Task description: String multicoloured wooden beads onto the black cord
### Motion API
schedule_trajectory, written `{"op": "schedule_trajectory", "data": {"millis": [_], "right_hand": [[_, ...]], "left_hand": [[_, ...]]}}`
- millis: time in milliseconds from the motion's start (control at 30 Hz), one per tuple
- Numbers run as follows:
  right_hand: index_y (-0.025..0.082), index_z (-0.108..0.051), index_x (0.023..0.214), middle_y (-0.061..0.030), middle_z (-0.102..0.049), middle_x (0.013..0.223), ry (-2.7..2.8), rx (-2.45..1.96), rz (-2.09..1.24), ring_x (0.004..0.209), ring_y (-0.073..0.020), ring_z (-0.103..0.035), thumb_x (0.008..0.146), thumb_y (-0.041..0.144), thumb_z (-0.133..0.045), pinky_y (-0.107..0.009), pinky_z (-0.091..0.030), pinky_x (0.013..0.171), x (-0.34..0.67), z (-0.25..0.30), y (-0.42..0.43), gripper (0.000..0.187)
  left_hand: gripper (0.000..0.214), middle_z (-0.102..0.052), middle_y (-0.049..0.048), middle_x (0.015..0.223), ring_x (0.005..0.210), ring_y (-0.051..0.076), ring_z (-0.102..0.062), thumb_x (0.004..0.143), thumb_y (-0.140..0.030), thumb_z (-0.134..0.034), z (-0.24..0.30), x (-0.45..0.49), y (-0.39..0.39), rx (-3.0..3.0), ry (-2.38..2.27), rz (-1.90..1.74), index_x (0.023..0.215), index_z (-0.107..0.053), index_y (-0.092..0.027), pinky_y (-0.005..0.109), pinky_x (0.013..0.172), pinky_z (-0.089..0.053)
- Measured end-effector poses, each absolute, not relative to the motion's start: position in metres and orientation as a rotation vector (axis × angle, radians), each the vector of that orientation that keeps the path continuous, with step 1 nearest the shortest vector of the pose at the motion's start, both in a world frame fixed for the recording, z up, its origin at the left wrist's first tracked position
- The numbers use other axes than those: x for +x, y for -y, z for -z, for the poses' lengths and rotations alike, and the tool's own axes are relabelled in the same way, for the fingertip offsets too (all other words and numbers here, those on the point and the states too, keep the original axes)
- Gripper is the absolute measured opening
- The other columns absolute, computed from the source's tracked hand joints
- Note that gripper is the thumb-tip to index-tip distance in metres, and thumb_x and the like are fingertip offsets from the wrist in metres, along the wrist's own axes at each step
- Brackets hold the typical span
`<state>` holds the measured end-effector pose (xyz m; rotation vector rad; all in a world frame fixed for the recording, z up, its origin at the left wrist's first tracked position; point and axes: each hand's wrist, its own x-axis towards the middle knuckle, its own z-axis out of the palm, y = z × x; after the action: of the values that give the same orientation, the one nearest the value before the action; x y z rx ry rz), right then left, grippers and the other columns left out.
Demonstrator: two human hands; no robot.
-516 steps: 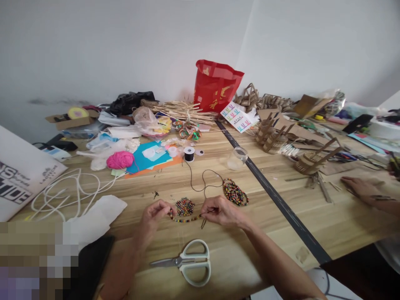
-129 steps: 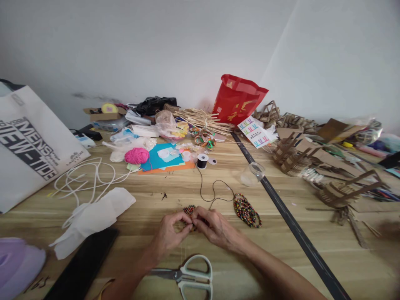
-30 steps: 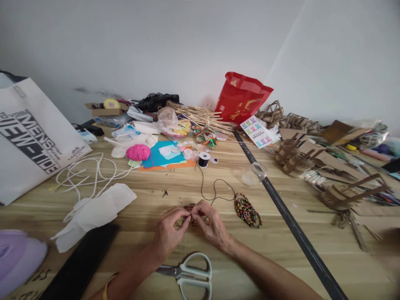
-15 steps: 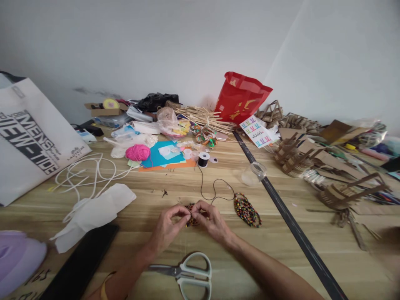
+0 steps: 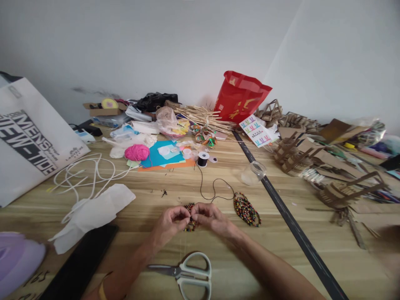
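My left hand (image 5: 170, 223) and my right hand (image 5: 211, 217) meet fingertip to fingertip over a small pile of coloured beads (image 5: 189, 207) on the wooden table (image 5: 218, 246). Both hands are closed in a pinch on a short beaded string (image 5: 191, 227), which hangs between them. A thin black cord (image 5: 210, 188) runs from my right hand up to a black spool (image 5: 203, 158). A finished coil of coloured beads (image 5: 246, 209) lies just right of my right hand. White-handled scissors (image 5: 186, 273) lie near the table's front edge, below my hands.
A white tote bag (image 5: 28, 137) leans at the left, with white cord (image 5: 84, 173) and white cloth (image 5: 93, 210) beside it. A pink yarn ball (image 5: 136, 152), red bag (image 5: 240, 98), clear jar (image 5: 253, 172) and cardboard models (image 5: 312, 162) crowd the back and right.
My hands have stayed together over the bead pile, shifting only slightly. The camera view has barely moved.
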<state>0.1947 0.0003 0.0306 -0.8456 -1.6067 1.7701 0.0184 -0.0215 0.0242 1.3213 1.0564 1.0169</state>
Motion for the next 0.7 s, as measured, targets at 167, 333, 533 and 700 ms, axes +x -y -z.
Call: {"op": "schedule_trajectory", "data": {"millis": [167, 333, 533, 700], "right_hand": [[0.012, -0.058, 0.077, 0.0003, -0.052, 0.067, 1.506, -0.868, -1.831, 0.057, -0.0075, -0.044, 0.071, 0.053, -0.070, -0.019, -0.037, 0.053, 0.1926, -0.0291, 0.0006, 0.043], [0.012, -0.058, 0.076, 0.0002, -0.052, 0.066, 1.528, -0.895, -1.797, 0.055, -0.0069, -0.044, 0.070, 0.054, -0.070, -0.018, -0.036, 0.052, 0.1924, -0.0312, -0.0001, 0.044], [0.012, -0.059, 0.076, 0.0013, -0.051, 0.065, 1.573, -0.866, -1.796, 0.055, -0.0067, -0.043, 0.072, 0.053, -0.069, -0.018, -0.036, 0.051, 0.1951, -0.0321, -0.0010, 0.043], [0.012, -0.061, 0.076, 0.0004, -0.053, 0.066, 1.535, -0.869, -1.864, 0.056, -0.0068, -0.045, 0.073, 0.050, -0.069, -0.017, -0.039, 0.051, 0.1954, -0.0273, -0.0031, 0.040]], "left_hand": [[0.013, -0.063, 0.0004, 0.060, 0.057, 0.013, -0.056, 0.063, -0.026, -0.068, -0.0254, 0.0173, 0.0202, 1.260, -1.056, -0.991, 0.066, -0.062, -0.014, 0.022, 0.055, -0.045], [0.015, -0.059, -0.0016, 0.057, 0.053, 0.011, -0.051, 0.063, -0.028, -0.067, -0.0258, 0.0168, 0.0193, 1.220, -1.063, -0.941, 0.068, -0.061, -0.015, 0.021, 0.050, -0.040], [0.017, -0.058, -0.0005, 0.058, 0.053, 0.012, -0.051, 0.067, -0.032, -0.063, -0.0234, 0.0166, 0.0206, 1.268, -1.087, -0.938, 0.070, -0.061, -0.015, 0.022, 0.050, -0.039], [0.006, -0.062, 0.0010, 0.065, 0.061, 0.013, -0.057, 0.071, -0.021, -0.061, -0.0204, 0.0182, 0.0234, 1.424, -1.108, -1.074, 0.071, -0.061, -0.016, 0.023, 0.058, -0.047]]}}
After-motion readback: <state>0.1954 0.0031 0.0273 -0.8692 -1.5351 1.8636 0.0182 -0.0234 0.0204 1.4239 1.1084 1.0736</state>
